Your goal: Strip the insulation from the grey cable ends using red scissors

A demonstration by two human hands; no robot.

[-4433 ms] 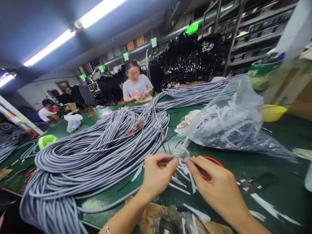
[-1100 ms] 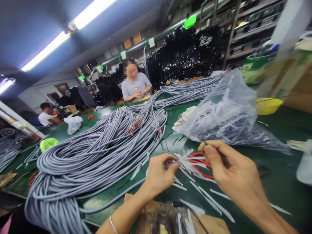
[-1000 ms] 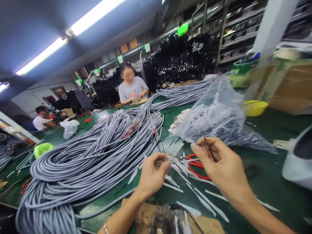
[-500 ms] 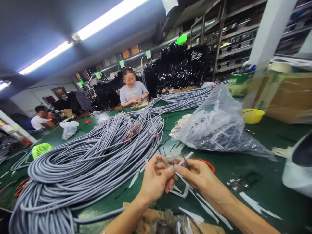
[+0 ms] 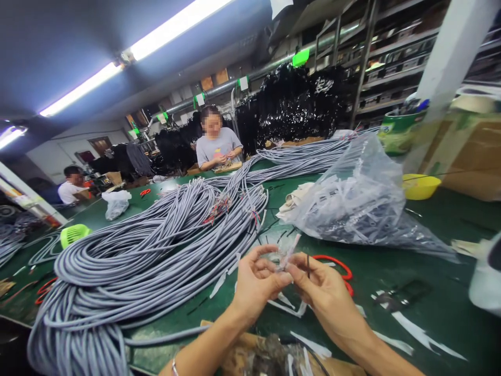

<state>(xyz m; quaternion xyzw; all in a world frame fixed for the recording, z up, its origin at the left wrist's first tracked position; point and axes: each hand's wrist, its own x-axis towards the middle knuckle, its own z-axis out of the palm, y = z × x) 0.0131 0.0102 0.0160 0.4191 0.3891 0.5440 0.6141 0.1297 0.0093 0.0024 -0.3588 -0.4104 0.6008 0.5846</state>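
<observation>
Over the green table (image 5: pixel 172 313), my left hand (image 5: pixel 256 282) and my right hand (image 5: pixel 319 284) meet, thumbs close together. Both pinch a blurred, whitish, wispy bundle of strands (image 5: pixel 287 253), whose exact kind I cannot make out. A thin dark piece (image 5: pixel 308 266) sticks up by the right fingers. Just behind the right hand lie red-handled scissors (image 5: pixel 338 259), partly covered by it. White strips (image 5: pixel 311 344) are scattered below the hands, beside a brown board (image 5: pixel 235 355) with a dark, blurred object on it. One grey cable (image 5: pixel 168 338) runs under my left forearm.
Large coils of grey cable (image 5: pixel 156 261) fill the left side. A clear bag of white pieces (image 5: pixel 348 209) stands at right, near a yellow bowl (image 5: pixel 420 186). Dark-handled pliers (image 5: pixel 391 300) lie right of my hand. A person (image 5: pixel 219 141) works across the table.
The view has shifted slightly, so the scene sits further right. A pale strip that hung from the right hand no longer shows there, and the bundle between my fingers looks more fanned out.
</observation>
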